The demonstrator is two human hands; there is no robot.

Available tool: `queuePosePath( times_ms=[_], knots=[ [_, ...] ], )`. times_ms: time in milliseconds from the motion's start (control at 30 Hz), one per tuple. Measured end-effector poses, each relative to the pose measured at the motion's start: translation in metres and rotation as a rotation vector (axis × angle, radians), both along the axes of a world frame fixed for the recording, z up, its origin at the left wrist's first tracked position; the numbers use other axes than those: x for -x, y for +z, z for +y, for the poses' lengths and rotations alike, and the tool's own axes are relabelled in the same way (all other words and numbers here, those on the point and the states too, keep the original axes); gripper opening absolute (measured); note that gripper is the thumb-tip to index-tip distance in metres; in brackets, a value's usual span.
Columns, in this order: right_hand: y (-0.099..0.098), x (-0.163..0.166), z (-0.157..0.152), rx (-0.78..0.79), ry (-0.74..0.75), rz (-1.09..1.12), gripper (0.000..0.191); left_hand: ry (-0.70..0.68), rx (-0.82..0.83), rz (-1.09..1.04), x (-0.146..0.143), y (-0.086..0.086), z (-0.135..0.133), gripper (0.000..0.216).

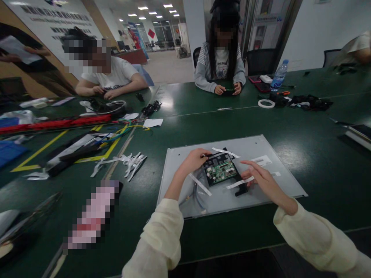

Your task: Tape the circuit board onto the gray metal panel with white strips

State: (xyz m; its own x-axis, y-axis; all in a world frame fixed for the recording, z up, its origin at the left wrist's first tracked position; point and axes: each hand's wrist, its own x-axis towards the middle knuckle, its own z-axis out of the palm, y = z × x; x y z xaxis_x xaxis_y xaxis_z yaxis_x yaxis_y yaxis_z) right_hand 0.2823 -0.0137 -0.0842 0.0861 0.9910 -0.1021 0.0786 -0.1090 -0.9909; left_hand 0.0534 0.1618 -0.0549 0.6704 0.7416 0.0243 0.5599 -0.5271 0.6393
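Note:
A flat grey panel (171, 181) lies on the green table in front of me. On its middle sits a black frame (240, 187) carrying a green circuit board (222, 172). My left hand (194, 161) has its fingers closed at the frame's upper left corner. My right hand (262, 179) is at the frame's right side, fingers stretched and apart, beside a white tape strip (240, 182) lying across the frame's edge. Another tape strip (226, 152) crosses the top edge, and a third strip (200, 184) lies at the lower left. Grey cables (198, 199) rest on the panel.
Crumpled white strips (131, 163) and a phone (95, 216) lie to the left. Farther off are wires, a red bundle (66, 122), a tape roll (266, 103) and a water bottle (279, 76). Two people sit across the table; a notebook (359, 135) lies at the right.

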Motion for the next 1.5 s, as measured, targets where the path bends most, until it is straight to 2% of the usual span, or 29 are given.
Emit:
queuePosePath(
  times_ms=[300, 600, 733, 867, 1000, 1100, 1300, 1400, 1500],
  knots=[
    [-0.004, -0.001, -0.002, -0.080, 0.027, -0.241, 0.043, -0.003, -0.210, 0.027, -0.006, -0.006, -0.003, 0.032],
    [0.002, -0.002, -0.004, -0.204, 0.033, -0.487, 0.036, -0.014, -0.320, 0.100, -0.012, 0.001, -0.011, 0.032],
    [0.004, -0.004, -0.005, -0.232, 0.017, -0.606, 0.035, 0.025, -0.425, 0.181, -0.016, 0.010, -0.023, 0.033],
    [0.001, -0.008, -0.003, -0.259, -0.043, -0.685, 0.032, 0.065, -0.490, 0.197, -0.031, 0.015, -0.046, 0.030],
    [-0.002, -0.016, 0.001, -0.311, -0.104, -0.746, 0.030, 0.094, -0.517, 0.175, -0.051, 0.005, -0.068, 0.035],
    [0.004, -0.025, 0.006, -0.352, -0.049, -0.857, 0.033, 0.118, -0.509, 0.182, -0.060, -0.006, -0.074, 0.041],
    [0.023, -0.031, 0.030, -0.370, 0.184, -1.048, 0.041, 0.136, -0.429, 0.161, -0.057, -0.017, -0.065, 0.049],
    [0.020, -0.027, 0.046, -0.386, 0.215, -1.059, 0.034, 0.096, -0.410, 0.144, -0.054, -0.021, -0.058, 0.055],
    [0.011, -0.025, 0.055, -0.413, 0.183, -1.032, 0.027, 0.058, -0.395, 0.130, -0.051, -0.025, -0.052, 0.058]
  ],
)
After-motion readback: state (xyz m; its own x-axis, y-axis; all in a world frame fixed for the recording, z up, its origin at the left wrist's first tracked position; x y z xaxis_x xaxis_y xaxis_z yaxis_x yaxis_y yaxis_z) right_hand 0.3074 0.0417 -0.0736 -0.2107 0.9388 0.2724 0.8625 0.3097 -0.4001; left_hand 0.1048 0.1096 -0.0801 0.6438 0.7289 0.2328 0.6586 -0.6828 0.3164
